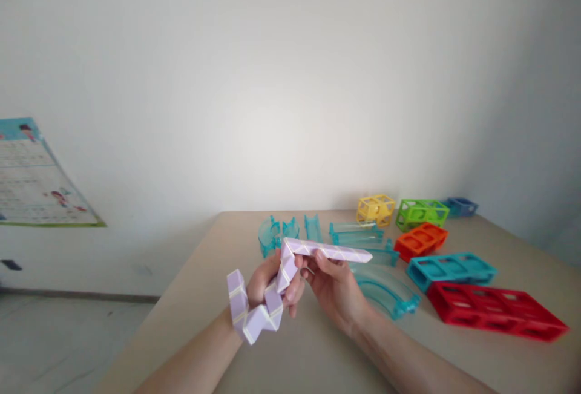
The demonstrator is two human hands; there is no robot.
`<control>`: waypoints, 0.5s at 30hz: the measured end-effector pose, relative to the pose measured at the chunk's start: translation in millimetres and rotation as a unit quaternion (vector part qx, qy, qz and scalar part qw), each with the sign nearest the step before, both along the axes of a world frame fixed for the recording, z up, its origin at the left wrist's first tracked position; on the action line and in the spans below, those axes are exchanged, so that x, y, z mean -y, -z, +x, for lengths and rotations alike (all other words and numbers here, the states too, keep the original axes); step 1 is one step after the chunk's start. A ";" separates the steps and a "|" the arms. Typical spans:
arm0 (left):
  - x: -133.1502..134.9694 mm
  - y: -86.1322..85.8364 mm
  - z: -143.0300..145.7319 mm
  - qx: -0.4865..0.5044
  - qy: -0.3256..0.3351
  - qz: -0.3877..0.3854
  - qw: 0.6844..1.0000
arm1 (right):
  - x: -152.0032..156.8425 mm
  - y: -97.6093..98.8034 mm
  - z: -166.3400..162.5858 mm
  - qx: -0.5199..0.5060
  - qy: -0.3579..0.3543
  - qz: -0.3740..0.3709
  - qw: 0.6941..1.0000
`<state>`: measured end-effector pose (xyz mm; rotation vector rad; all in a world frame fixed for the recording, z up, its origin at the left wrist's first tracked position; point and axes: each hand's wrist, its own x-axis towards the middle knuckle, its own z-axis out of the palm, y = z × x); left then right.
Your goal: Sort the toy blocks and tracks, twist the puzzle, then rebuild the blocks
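Note:
Both of my hands hold a lilac-and-white twisting snake puzzle [272,288] above the beige table [318,351]. My left hand [265,282] is closed round its bent middle section, and one folded end curls down past my wrist. My right hand [333,288] pinches the straight section that points right, thumb on top. The puzzle is lifted off the table, roughly over its near left part.
Behind my hands lie several clear teal track pieces [358,233] and a curved one [385,294]. To the right are open-frame blocks: yellow [376,209], green [420,213], orange [421,240], teal [449,270], red [494,309] and dark blue [460,206]. A wall poster [31,176] hangs at left.

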<state>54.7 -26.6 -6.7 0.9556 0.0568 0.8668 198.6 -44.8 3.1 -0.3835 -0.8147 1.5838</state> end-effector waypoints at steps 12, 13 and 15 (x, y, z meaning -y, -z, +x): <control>4.0 -1.1 -3.1 -0.044 0.001 -0.002 0.999 | -4.3 0.9 2.7 0.019 0.020 -0.019 0.999; 4.9 -0.2 -2.7 -0.050 -0.004 0.003 0.999 | -3.9 0.1 3.0 0.020 0.020 -0.017 0.999; 7.3 1.1 -2.7 -0.058 -0.008 0.015 0.998 | -2.1 -2.4 3.4 0.021 0.016 -0.009 1.000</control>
